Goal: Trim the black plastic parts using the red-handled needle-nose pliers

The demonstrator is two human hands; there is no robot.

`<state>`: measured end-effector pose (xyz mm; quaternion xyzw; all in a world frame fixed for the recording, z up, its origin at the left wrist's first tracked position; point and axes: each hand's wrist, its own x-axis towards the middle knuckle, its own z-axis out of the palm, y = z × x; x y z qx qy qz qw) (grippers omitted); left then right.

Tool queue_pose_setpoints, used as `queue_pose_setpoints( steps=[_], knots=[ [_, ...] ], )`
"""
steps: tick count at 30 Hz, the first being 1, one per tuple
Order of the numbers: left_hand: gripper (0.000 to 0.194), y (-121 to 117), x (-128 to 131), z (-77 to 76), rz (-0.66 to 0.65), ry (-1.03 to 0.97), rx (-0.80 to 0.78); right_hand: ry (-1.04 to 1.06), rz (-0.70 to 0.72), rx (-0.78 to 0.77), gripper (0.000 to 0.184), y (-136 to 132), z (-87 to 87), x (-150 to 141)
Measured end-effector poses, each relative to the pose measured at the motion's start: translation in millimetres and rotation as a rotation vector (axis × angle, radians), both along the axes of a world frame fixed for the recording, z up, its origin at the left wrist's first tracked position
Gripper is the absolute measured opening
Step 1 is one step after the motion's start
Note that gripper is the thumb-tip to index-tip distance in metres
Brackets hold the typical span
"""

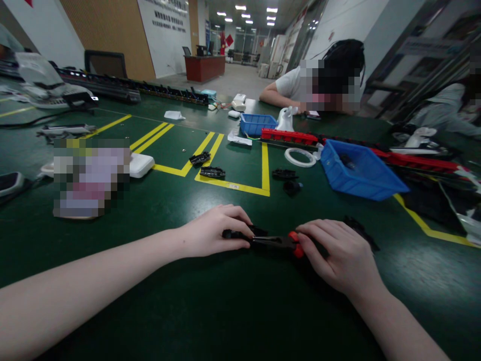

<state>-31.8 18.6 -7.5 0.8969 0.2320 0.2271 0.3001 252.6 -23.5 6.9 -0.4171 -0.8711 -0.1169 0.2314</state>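
Observation:
My right hand [340,253] is closed round the red handles of a pair of needle-nose pliers [278,243]. Their narrow metal jaws point left and reach the fingertips of my left hand [216,231]. That hand pinches a small black plastic part [232,234] just above the green table. The jaw tips touch or lie very close to this part; which of the two I cannot tell. Beside my right hand, partly behind it, lies another dark piece [363,233].
Several black parts [212,172] lie ahead on the green table [169,311], near yellow tape lines. A white ring [300,157] and a blue bin [363,170] stand front right. A phone-like object [90,183] is at left. A person [296,82] sits opposite.

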Motion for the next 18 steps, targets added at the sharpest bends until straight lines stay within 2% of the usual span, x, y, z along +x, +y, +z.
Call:
queue_pose_setpoints(
  steps=[18],
  knots=[
    [0.014, 0.9, 0.3, -0.6, -0.007, 0.023, 0.03, 0.014, 0.017, -0.032, 0.021, 1.5, -2.7, 0.6]
  ],
)
